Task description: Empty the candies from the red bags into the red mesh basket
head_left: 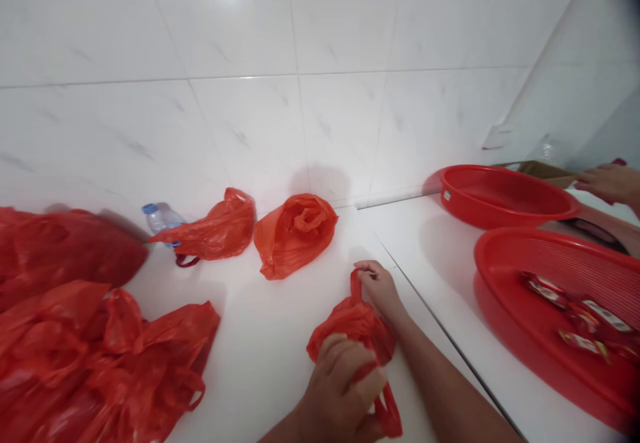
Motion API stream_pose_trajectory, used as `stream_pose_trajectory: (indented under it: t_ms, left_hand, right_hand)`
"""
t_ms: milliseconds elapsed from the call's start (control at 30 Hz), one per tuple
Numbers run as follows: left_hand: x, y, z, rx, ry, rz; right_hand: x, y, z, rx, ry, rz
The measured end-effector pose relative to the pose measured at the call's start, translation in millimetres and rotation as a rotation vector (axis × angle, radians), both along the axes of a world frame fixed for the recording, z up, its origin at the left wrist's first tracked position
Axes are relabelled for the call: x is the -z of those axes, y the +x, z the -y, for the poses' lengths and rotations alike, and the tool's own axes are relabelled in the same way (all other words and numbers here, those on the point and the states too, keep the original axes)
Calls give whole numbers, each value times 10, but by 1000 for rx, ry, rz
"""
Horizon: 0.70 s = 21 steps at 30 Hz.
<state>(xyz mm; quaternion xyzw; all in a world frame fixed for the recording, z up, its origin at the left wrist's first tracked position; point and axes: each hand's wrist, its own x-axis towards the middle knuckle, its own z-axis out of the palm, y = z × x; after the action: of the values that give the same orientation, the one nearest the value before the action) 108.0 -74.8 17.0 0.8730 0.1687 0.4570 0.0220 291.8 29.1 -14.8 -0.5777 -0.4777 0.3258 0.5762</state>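
Note:
A small red plastic bag [340,317] rests on the white table in front of me, its mouth gathered between my hands. My left hand [345,386] is closed on the near side of the bag, with a handle loop hanging out to the right of its fingers. Farther away, my right hand [377,283] pinches the other handle loop and pulls it up from the bag. What the bag holds is hidden.
Red bags [100,363] pile up at the left. Two more bags [300,236] [225,229] and a plastic bottle [163,219] stand by the wall. At right are a red basin [460,206] and a red basket [505,296] with wrapped packets [585,316]. Another person's hand [610,183] shows far right.

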Motion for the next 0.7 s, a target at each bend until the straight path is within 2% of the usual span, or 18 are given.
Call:
stream_pose_trajectory:
  t_ms: [100,167,300,367,433,533,600,700]
  left_hand:
    - [32,0,-42,-209,-65,-118]
    - [86,14,-65,-285,-185,-179]
    - [207,-3,-129,-277,-429,-194]
    - [192,-68,-149,-260,-542,-172]
    - [90,-182,-151,-257,-660,-75]
    - [-185,-468,-123,-288,-751,192]
    - [-398,-749,-79,-366,-695,325]
    - [-685,-1279,22,-533,-527,404]
  right_hand:
    - [1,55,4,-18,3,37]
    - [21,90,0,-13,-30,99]
    - [89,156,-50,-55,-105,236]
    - [112,182,-78,-36,-126,288]
    - [117,201,-95,-19,-155,330]
    - [106,211,-97,-28,-220,361]
    - [99,204,-90,-27,-250,364]
    - [99,179,-80,-22,-248,368]
